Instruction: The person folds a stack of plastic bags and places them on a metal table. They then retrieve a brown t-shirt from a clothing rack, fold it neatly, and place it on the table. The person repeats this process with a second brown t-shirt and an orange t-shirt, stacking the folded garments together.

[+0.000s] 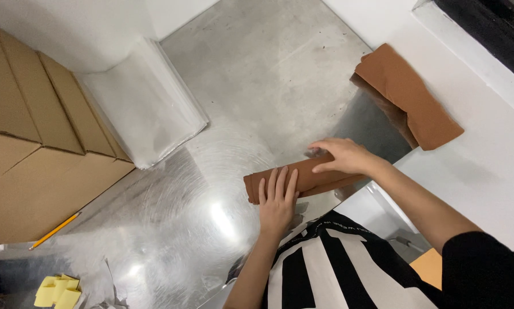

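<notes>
Two flat hands press one folded brown cloth at the near edge of a shiny metal counter.

The metal counter [171, 217] runs wide and bare through its middle, with open room left of the hands; its near edge lies just under the person's striped top, its right edge meets a white surface. Three cardboard boxes [34, 143] line the left side, a stack of clear plastic bags [148, 109] beside them. One stack of brown cloth [408, 100] lies at the right edge, well apart. One folded brown cloth [305, 177] lies near the counter's near edge; the left hand [277, 200] rests flat on its left end, the right hand [343, 155] flat on its right end, each grip released, fingers spread. One yellow pencil [55, 230] and one small heap of yellow notes [58, 290] lie far left.
</notes>
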